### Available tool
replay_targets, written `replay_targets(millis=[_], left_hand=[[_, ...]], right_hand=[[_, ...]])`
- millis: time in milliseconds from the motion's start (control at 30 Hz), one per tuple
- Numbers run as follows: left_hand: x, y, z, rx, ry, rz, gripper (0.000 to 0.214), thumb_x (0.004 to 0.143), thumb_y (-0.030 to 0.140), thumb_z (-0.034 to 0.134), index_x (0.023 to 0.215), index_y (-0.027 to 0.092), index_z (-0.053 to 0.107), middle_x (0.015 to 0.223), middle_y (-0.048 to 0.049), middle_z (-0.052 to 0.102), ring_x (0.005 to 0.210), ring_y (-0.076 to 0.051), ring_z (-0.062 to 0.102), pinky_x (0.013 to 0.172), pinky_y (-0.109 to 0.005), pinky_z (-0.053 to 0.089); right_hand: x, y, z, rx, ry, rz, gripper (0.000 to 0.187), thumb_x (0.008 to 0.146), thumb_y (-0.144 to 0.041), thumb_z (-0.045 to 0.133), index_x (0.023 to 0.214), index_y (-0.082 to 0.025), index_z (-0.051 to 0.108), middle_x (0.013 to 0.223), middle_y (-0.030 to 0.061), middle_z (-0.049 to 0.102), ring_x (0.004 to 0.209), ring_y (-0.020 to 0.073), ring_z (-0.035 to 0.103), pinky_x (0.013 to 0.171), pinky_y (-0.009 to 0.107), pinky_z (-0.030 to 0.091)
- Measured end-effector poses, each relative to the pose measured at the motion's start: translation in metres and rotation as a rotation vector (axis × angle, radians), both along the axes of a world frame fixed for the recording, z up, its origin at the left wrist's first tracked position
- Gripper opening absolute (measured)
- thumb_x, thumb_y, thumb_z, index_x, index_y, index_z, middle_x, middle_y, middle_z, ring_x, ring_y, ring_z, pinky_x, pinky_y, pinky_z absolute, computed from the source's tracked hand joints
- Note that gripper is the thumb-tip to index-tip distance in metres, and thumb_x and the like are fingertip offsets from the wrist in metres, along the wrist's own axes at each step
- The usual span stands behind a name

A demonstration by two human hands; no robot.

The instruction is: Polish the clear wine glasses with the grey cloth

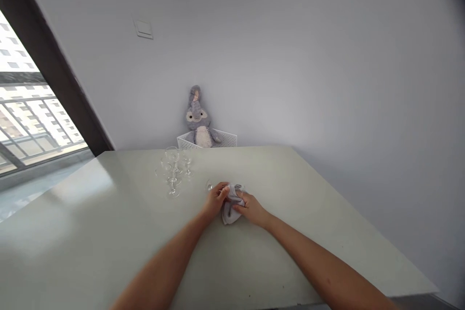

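Both of my hands are together above the middle of the table. My left hand (217, 198) is closed around a stemmed glass, mostly hidden by fingers and cloth. The clear foot of the glass (209, 185) sticks out left of the hand, and a bit of its bowl seems to show at the right, so it lies on its side. My right hand (250, 207) is closed on a light grey cloth (231, 213), bunched against the glass, with one fold hanging down. To the left, several clear stemmed glasses (173, 169) stand upright in a cluster.
The pale table (109, 252) reaches back to a grey wall (308, 58). A white perforated basket (228, 140) holding a grey plush toy (198, 118) sits behind the table's far edge. A window with a railing (32, 106) is at the left.
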State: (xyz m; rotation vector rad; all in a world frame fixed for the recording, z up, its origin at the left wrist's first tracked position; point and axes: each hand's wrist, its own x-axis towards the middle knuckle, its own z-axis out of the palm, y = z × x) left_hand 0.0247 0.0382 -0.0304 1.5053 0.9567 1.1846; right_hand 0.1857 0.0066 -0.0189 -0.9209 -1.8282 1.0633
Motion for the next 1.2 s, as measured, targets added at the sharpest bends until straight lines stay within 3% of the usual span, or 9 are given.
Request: replay_targets(millis=[167, 333, 467, 633, 733, 833, 900, 1067, 1200], left_hand=[[0.000, 0.001, -0.005, 0.044, 0.044, -0.010, 0.038, 0.077, 0.045, 0.051, 0.101, 0.017, 0.060, 0.084, -0.0046, 0.062, 0.068, -0.014, 0.055, 0.061, -0.025, 0.045], [-0.001, -0.002, -0.008, 0.006, 0.043, -0.142, 0.058, 0.071, 0.031, 0.059, 0.126, 0.026, 0.042, 0.114, -0.0066, 0.054, 0.083, -0.015, 0.056, 0.069, -0.027, 0.047], [-0.001, -0.004, -0.006, -0.012, -0.057, -0.172, 0.053, 0.071, 0.025, 0.058, 0.123, 0.022, 0.046, 0.116, -0.0083, 0.053, 0.093, -0.018, 0.054, 0.079, -0.031, 0.045], [-0.002, -0.002, -0.003, -0.045, -0.067, -0.158, 0.050, 0.072, 0.033, 0.060, 0.119, 0.017, 0.049, 0.093, -0.0061, 0.060, 0.080, -0.015, 0.057, 0.075, -0.030, 0.046], [-0.003, 0.001, -0.004, -0.074, -0.037, -0.113, 0.048, 0.076, 0.044, 0.053, 0.114, 0.015, 0.051, 0.073, -0.0014, 0.058, 0.063, -0.012, 0.056, 0.063, -0.027, 0.048], [-0.002, 0.001, -0.005, -0.052, 0.035, -0.057, 0.050, 0.082, 0.053, 0.036, 0.103, 0.012, 0.057, 0.059, 0.0003, 0.055, 0.049, -0.011, 0.051, 0.050, -0.024, 0.044], [0.000, -0.001, -0.005, -0.035, 0.040, -0.051, 0.051, 0.083, 0.053, 0.035, 0.107, 0.014, 0.056, 0.069, -0.0025, 0.060, 0.056, -0.012, 0.053, 0.053, -0.024, 0.045], [0.003, -0.007, 0.000, 0.006, -0.072, -0.220, 0.062, 0.074, 0.038, 0.060, 0.130, 0.022, 0.036, 0.113, -0.0092, 0.054, 0.091, -0.018, 0.055, 0.076, -0.028, 0.046], [0.002, -0.005, -0.002, 0.039, -0.063, -0.123, 0.051, 0.078, 0.042, 0.054, 0.121, 0.018, 0.044, 0.090, -0.0058, 0.059, 0.077, -0.015, 0.057, 0.069, -0.027, 0.048]], right_hand=[[0.000, 0.007, -0.009, -0.117, 0.172, 0.026, 0.030, 0.070, -0.025, 0.061, 0.101, -0.023, 0.062, 0.092, 0.0012, 0.064, 0.087, 0.0201, 0.056, 0.080, 0.034, 0.041], [0.006, 0.012, -0.010, -0.525, 0.511, 0.094, 0.041, 0.066, -0.030, 0.068, 0.103, -0.019, 0.056, 0.074, 0.0000, 0.062, 0.055, 0.0131, 0.055, 0.048, 0.025, 0.044], [0.012, 0.012, -0.008, -0.640, 0.620, 0.131, 0.038, 0.066, -0.028, 0.070, 0.100, -0.017, 0.056, 0.068, -0.0011, 0.059, 0.048, 0.0097, 0.053, 0.040, 0.020, 0.040], [0.009, 0.009, -0.008, -0.574, 0.556, 0.119, 0.042, 0.069, -0.032, 0.068, 0.106, -0.019, 0.053, 0.072, -0.0007, 0.060, 0.052, 0.0098, 0.052, 0.047, 0.022, 0.042], [0.003, 0.003, -0.004, -0.312, 0.295, 0.050, 0.043, 0.066, -0.030, 0.068, 0.106, -0.020, 0.056, 0.085, 0.0021, 0.063, 0.070, 0.0153, 0.056, 0.064, 0.028, 0.044], [0.000, -0.001, 0.001, -0.069, 0.048, -0.034, 0.024, 0.067, -0.029, 0.065, 0.090, -0.021, 0.064, 0.088, 0.0033, 0.064, 0.085, 0.0207, 0.055, 0.080, 0.033, 0.040], [-0.001, 0.000, 0.002, -0.102, 0.109, -0.071, 0.023, 0.069, -0.031, 0.064, 0.090, -0.021, 0.064, 0.086, 0.0029, 0.064, 0.082, 0.0203, 0.055, 0.077, 0.033, 0.041], [0.001, 0.005, -0.001, -0.511, 0.563, -0.017, 0.034, 0.073, -0.039, 0.061, 0.101, -0.020, 0.056, 0.080, 0.0021, 0.060, 0.059, 0.0131, 0.053, 0.057, 0.028, 0.043], [-0.004, -0.003, -0.001, -0.301, 0.351, -0.037, 0.034, 0.071, -0.035, 0.062, 0.102, -0.020, 0.055, 0.085, 0.0027, 0.061, 0.069, 0.0153, 0.055, 0.064, 0.029, 0.043]])
